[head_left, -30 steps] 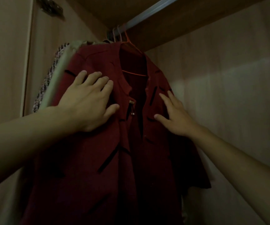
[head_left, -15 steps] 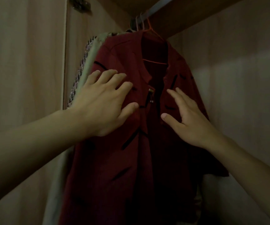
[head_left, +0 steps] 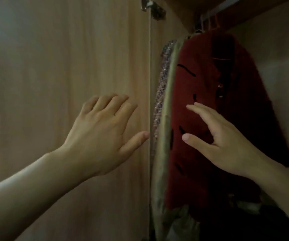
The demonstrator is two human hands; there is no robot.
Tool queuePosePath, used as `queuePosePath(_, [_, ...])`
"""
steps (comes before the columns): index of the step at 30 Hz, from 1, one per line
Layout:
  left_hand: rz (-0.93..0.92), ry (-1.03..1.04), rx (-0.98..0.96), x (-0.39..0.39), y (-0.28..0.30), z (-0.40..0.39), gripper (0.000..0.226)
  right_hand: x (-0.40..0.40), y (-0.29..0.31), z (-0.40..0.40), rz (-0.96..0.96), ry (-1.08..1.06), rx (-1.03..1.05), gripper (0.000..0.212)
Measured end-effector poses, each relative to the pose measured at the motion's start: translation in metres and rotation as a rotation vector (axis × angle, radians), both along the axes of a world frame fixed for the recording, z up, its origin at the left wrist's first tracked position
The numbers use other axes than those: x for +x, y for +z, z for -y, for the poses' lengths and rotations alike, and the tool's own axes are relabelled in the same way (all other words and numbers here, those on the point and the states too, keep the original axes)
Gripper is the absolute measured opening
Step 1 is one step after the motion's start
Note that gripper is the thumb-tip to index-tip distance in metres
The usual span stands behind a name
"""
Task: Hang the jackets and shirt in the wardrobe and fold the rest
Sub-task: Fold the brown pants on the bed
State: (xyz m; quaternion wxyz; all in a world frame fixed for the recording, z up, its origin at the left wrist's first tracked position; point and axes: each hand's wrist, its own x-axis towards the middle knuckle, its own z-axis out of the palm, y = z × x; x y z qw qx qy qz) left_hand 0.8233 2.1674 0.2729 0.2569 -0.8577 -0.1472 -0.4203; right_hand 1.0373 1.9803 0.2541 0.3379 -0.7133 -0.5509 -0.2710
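The red shirt (head_left: 201, 119) hangs on its hanger from the wardrobe rail (head_left: 227, 6), so both hands, left hand (head_left: 100, 140) and right hand (head_left: 227, 141), hover with fingers loosely spread, gripping nothing.

1. The shirt (head_left: 197, 105) hangs from the rail (head_left: 227, 6) at upper right.
2. Just left of the shirt, two more garments (head_left: 166, 101) hang edge-on, pressed against it.
3. Left of those stands the wardrobe door (head_left: 67, 66).
4. Your left hand (head_left: 102, 136) is before the door, your right hand (head_left: 223, 141) before the shirt, perhaps touching it.
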Motion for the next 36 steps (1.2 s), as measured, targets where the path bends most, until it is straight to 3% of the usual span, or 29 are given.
queuePosePath(11, [0.068,0.23,-0.233,-0.22,-0.064,-0.055,0.071,-0.18,-0.045,-0.12,0.004,0.338,-0.1,0.074])
queuePosePath(20, [0.024,0.589,-0.386,-0.345,-0.114,-0.058,0.071,-0.285,-0.094,-0.215,-0.027,0.672,-0.127,0.071])
queuePosePath(24, [0.026,0.767,-0.431,-0.382,-0.122,-0.06,0.076,-0.322,-0.117,-0.258,-0.035,0.833,-0.167,0.076])
queuePosePath(31, [0.033,0.974,-0.504,-0.414,-0.14,-0.075,0.077,-0.362,-0.15,-0.33,-0.12,1.052,-0.255,0.066])
queuePosePath(36, [0.058,1.115,-0.58,-0.404,-0.163,-0.085,0.08,-0.375,-0.164,-0.369,-0.086,1.172,-0.349,0.078])
